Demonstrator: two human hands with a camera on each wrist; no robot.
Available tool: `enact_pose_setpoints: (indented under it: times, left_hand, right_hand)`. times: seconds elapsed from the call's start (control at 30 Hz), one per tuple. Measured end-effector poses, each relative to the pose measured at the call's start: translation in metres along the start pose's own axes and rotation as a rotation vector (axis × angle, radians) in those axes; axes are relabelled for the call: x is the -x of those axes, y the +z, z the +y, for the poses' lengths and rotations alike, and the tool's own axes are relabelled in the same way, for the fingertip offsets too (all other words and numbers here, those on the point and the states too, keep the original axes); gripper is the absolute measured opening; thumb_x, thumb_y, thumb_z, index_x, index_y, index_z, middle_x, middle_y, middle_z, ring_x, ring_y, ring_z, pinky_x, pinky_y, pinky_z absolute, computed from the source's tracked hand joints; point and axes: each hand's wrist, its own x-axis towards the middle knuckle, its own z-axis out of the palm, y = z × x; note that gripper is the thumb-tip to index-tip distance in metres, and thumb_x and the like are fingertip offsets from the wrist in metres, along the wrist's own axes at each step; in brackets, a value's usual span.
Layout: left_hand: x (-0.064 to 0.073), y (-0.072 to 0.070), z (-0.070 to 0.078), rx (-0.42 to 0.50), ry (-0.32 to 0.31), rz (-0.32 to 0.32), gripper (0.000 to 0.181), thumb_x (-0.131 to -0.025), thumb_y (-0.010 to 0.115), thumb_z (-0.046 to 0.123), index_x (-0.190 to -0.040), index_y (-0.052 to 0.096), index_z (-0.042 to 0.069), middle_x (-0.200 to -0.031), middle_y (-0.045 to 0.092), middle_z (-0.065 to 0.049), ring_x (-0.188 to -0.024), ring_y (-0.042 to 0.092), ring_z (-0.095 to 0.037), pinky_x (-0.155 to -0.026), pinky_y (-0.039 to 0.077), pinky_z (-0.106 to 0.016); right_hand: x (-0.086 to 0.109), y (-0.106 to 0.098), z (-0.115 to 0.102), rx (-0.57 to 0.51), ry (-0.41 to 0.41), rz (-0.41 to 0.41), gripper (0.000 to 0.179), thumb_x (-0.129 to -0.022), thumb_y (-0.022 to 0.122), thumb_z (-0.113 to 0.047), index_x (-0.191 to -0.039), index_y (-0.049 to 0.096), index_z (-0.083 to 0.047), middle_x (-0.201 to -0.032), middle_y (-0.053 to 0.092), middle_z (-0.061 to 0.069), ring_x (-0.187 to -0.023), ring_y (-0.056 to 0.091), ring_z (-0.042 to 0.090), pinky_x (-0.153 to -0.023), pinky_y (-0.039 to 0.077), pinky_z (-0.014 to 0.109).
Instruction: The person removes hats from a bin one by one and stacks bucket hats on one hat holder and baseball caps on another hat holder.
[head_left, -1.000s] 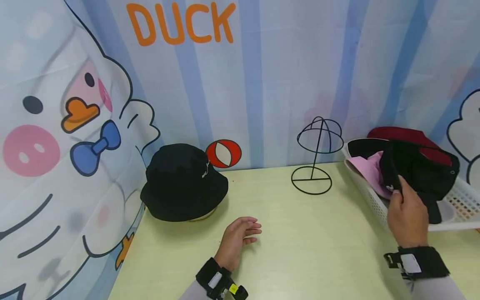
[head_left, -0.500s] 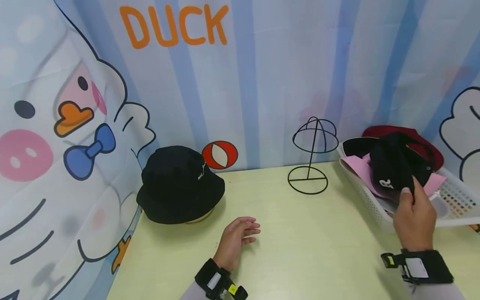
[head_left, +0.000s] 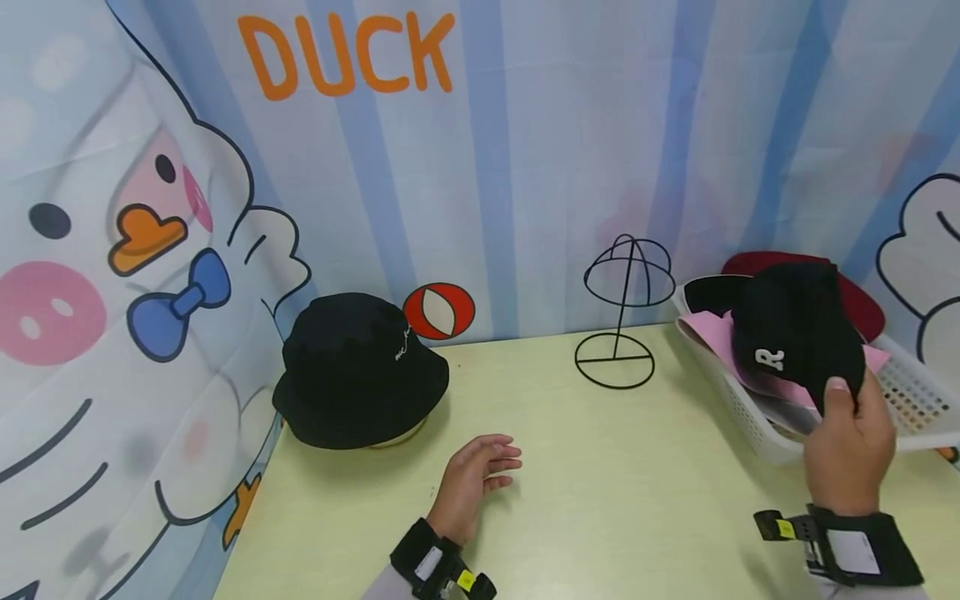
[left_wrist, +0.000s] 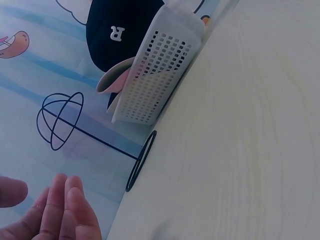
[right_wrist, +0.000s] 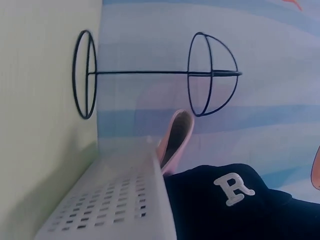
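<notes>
My right hand [head_left: 851,450] pinches the brim of a black baseball cap [head_left: 795,325] between thumb and fingers, over the white basket. A white letter R shows on the cap's front, also plain in the right wrist view. My left hand [head_left: 474,483] hangs relaxed above the table's middle, holding nothing; its loosely bent fingers [left_wrist: 62,210] show in the left wrist view. Under the cap, the white perforated basket [head_left: 918,425] holds a pink hat [head_left: 708,333] and a dark red hat [head_left: 862,304].
An empty black wire hat stand [head_left: 617,358] stands left of the basket, near the back curtain. A black bucket hat [head_left: 352,367] sits on a support at the left. A duck-print curtain [head_left: 540,167] backs the pale table [head_left: 600,500].
My right hand has turned the cap so its R faces forward, and has shifted slightly right and down with the brim. The left hand stays in place.
</notes>
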Motion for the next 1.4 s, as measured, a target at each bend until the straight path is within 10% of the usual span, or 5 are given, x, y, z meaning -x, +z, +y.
enact_pose_setpoints:
  times: [0.37, 0.73, 1.03, 1.4]
  left_hand:
    - [0.002, 0.007, 0.003, -0.006, 0.004, -0.024, 0.033, -0.104, 0.050, 0.021, -0.129, 0.062, 0.002, -0.117, 0.071, -0.014, -0.102, 0.070, -0.018, -0.086, 0.058, -0.030]
    - [0.002, 0.015, 0.003, 0.020, 0.009, -0.045, 0.033, -0.105, 0.051, 0.022, -0.132, 0.061, 0.006, -0.113, 0.071, -0.009, -0.105, 0.070, -0.022, -0.086, 0.058, -0.028]
    - [0.006, 0.025, 0.010, 0.058, 0.005, -0.076, 0.033, -0.103, 0.055, 0.023, -0.131, 0.062, 0.005, -0.112, 0.072, -0.008, -0.105, 0.071, -0.021, -0.084, 0.057, -0.027]
    - [0.013, 0.041, 0.018, 0.088, -0.039, -0.132, 0.037, -0.098, 0.063, 0.028, -0.131, 0.062, 0.010, -0.120, 0.071, -0.013, -0.104, 0.071, -0.019, -0.086, 0.056, -0.029]
  right_hand:
    - [0.009, -0.001, -0.015, -0.230, -0.083, 0.091, 0.037, -0.108, 0.041, -0.019, -0.140, 0.059, -0.016, -0.146, 0.056, 0.001, -0.137, 0.049, 0.015, -0.125, 0.026, 0.033]
    - [0.022, -0.002, -0.034, -0.796, -0.132, 0.097, 0.027, -0.102, 0.055, -0.006, -0.125, 0.065, 0.004, -0.128, 0.065, 0.013, -0.119, 0.062, 0.023, -0.094, 0.053, 0.021]
    - [0.045, -0.001, -0.054, -1.127, -0.213, -0.016, 0.033, -0.100, 0.053, 0.001, -0.129, 0.054, 0.017, -0.133, 0.056, 0.029, -0.118, 0.063, 0.035, -0.091, 0.059, 0.033]
    - [0.069, -0.003, -0.050, -1.455, -0.028, -0.339, 0.045, -0.106, 0.027, 0.005, -0.151, 0.035, 0.010, -0.157, 0.040, 0.022, -0.135, 0.054, 0.032, -0.098, 0.057, 0.041]
